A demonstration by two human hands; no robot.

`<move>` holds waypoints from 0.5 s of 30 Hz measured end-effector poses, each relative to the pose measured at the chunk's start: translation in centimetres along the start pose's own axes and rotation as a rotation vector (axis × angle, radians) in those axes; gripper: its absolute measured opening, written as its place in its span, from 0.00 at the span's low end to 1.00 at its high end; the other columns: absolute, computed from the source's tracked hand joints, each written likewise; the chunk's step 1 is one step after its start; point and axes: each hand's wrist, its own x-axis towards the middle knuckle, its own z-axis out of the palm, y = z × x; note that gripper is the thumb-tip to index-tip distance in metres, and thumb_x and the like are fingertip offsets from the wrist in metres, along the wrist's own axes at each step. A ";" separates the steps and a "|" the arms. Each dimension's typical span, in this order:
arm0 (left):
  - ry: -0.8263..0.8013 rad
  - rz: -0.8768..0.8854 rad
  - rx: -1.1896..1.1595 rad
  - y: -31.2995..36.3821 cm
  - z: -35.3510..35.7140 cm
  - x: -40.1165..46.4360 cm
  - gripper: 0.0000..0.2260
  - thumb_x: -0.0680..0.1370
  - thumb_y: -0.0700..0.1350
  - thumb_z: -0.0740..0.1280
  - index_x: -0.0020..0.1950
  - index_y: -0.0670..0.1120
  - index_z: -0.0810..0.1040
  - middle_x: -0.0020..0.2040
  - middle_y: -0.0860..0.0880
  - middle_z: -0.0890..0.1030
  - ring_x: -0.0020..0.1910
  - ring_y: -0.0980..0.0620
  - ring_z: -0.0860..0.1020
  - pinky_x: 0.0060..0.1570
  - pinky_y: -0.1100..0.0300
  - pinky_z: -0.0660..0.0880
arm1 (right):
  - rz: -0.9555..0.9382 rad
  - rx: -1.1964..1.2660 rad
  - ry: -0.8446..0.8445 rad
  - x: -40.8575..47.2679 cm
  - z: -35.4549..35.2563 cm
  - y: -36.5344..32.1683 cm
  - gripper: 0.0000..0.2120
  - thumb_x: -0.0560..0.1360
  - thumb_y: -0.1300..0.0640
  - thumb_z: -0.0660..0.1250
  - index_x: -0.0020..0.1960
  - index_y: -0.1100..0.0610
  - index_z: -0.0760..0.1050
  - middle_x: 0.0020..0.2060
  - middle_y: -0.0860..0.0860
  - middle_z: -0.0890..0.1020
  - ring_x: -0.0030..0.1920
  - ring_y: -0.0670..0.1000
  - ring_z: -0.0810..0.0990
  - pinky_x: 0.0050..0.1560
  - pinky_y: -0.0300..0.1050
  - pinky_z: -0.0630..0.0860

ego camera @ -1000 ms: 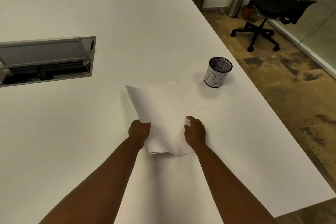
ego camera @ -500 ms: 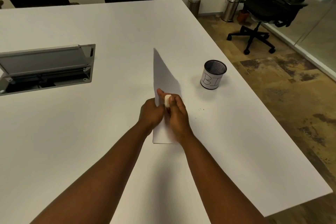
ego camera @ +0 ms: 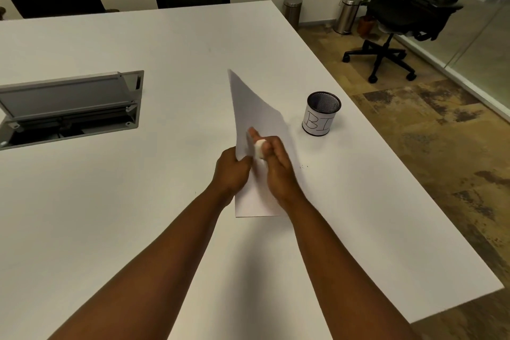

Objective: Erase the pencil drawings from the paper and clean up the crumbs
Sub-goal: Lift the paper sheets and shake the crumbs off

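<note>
Together, both hands (ego camera: pixel 259 171) pinch the folded paper (ego camera: pixel 256 119), right gripping eraser (ego camera: pixel 260 148).

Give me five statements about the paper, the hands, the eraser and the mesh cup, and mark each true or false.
1. The paper lies flat on the table. False: it is lifted and folded up between both hands.
2. The right hand holds a white eraser. True.
3. The mesh cup stands upright, right of the paper. True.
4. The left hand rests empty on the table. False: it grips the paper's edge.
5. The cup is full of pencils. False: none show in it.
</note>
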 end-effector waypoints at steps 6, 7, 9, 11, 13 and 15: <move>-0.009 -0.010 -0.041 -0.1 -0.3 -0.5 0.11 0.79 0.38 0.58 0.60 0.43 0.74 0.50 0.46 0.77 0.48 0.45 0.76 0.49 0.55 0.72 | 0.325 -0.138 0.493 0.8 -3.6 4.4 0.09 0.80 0.58 0.54 0.53 0.60 0.70 0.59 0.59 0.75 0.58 0.56 0.73 0.52 0.40 0.65; -0.007 -0.014 -0.041 -0.2 -0.3 -0.5 0.12 0.79 0.39 0.58 0.61 0.42 0.74 0.51 0.46 0.77 0.49 0.46 0.76 0.48 0.55 0.72 | 0.323 -0.179 0.543 0.7 -4.1 4.6 0.11 0.80 0.58 0.53 0.56 0.63 0.69 0.60 0.59 0.75 0.59 0.57 0.72 0.51 0.38 0.65; -0.002 -0.019 -0.057 -0.4 -0.4 -0.3 0.11 0.79 0.38 0.58 0.60 0.42 0.74 0.51 0.46 0.77 0.48 0.46 0.76 0.48 0.55 0.72 | 0.137 -0.179 0.506 0.5 -3.7 3.7 0.12 0.80 0.59 0.52 0.57 0.65 0.68 0.63 0.55 0.73 0.63 0.51 0.71 0.51 0.30 0.66; -0.002 -0.028 -0.088 -0.6 -0.1 -0.4 0.10 0.79 0.38 0.58 0.58 0.44 0.74 0.50 0.46 0.77 0.48 0.46 0.76 0.48 0.56 0.72 | 0.011 -0.175 0.323 0.2 -2.2 2.2 0.10 0.81 0.58 0.51 0.55 0.61 0.69 0.62 0.46 0.72 0.61 0.40 0.69 0.52 0.20 0.63; 0.002 -0.031 -0.122 -0.7 0.2 -0.5 0.10 0.79 0.38 0.59 0.60 0.43 0.74 0.49 0.47 0.77 0.47 0.47 0.76 0.46 0.57 0.74 | 0.005 -0.208 0.184 0.1 -1.5 2.1 0.08 0.81 0.57 0.52 0.53 0.57 0.68 0.61 0.42 0.71 0.59 0.37 0.69 0.51 0.18 0.62; 0.012 -0.036 -0.154 -0.9 0.2 -0.6 0.11 0.79 0.38 0.60 0.61 0.42 0.74 0.50 0.46 0.78 0.48 0.46 0.77 0.46 0.56 0.75 | 0.141 -0.261 0.268 0.5 -2.4 3.0 0.10 0.80 0.56 0.53 0.56 0.59 0.69 0.62 0.48 0.74 0.60 0.46 0.72 0.49 0.26 0.68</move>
